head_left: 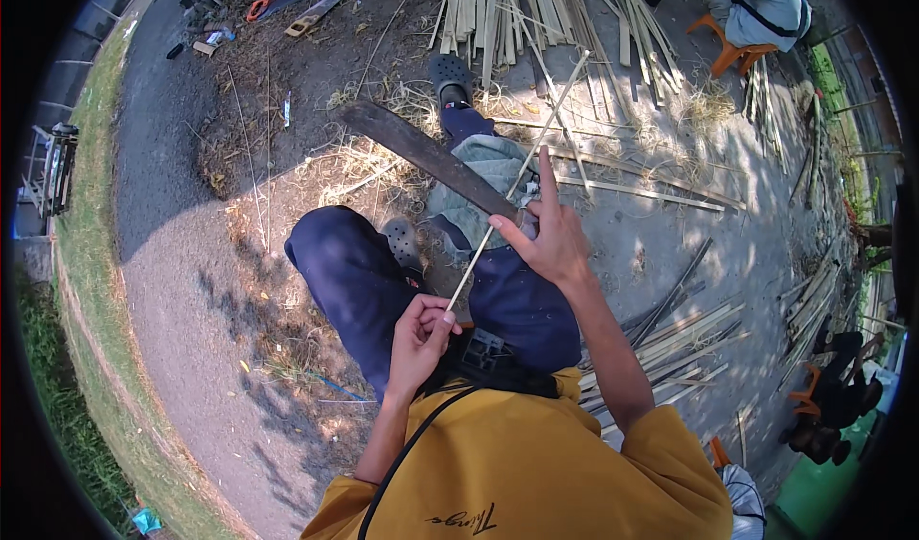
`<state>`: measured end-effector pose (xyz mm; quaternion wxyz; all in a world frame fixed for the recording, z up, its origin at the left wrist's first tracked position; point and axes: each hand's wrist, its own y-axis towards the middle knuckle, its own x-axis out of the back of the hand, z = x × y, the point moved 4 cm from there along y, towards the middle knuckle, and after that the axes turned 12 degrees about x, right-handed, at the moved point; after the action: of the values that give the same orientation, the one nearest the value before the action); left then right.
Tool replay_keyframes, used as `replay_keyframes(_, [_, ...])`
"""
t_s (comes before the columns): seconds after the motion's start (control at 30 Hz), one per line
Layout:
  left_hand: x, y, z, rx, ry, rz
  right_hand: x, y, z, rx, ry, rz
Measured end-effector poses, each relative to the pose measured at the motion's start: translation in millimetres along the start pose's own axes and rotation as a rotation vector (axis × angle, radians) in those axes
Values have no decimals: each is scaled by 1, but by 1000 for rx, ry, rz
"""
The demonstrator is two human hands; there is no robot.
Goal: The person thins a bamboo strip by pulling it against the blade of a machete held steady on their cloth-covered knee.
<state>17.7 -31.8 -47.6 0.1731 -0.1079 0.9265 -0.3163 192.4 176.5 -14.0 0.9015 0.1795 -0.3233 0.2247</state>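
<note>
A thin strip (467, 277), pale, straight and wood-like, is being held slantwise above the lap, its far end reaching past the knee. Its near end is being pinched between the thumb and bent fingers of the left hand (419, 341), which is nearly closed. Farther along, it is being met by the thumb of the right hand (557, 243), whose index finger is being stretched straight and whose other fingers are being curled; whether a handle is being gripped by them cannot be told. The dark, mottled metal of a broad machete blade (421, 152) is being crossed by the strip near the right hand. A crumpled grey-green cloth (488, 162) is being draped over the leg, above smooth navy trousers (349, 272). Dark slanting script is being displayed on the mustard shirt (546, 454). The dusty ground is being covered ahead by a fan of flat pale slats (512, 9) and curly shavings (369, 171). Beyond, a wooden-handled saw (330, 4) is lying at the left, and an orange stool (735, 54) is being occupied by another person (766, 9).
</note>
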Motion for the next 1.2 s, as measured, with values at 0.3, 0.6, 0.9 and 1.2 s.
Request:
replay_keyframes(0.3, [-26, 41, -36, -65, 159, -26, 5, -2, 13, -6, 50, 15])
replay_keyframes(0.6, [-41, 56, -52, -148, 146, -71, 19, -16, 19, 61, 148, 95])
replay_keyframes(0.9, [-51, 58, -58, -184, 190, -84, 38, -16, 37, 69, -362, 204])
replay_keyframes(1.2, [-56, 59, -79, -138, 274, -39, 17, -29, 20, 51, -40, 171])
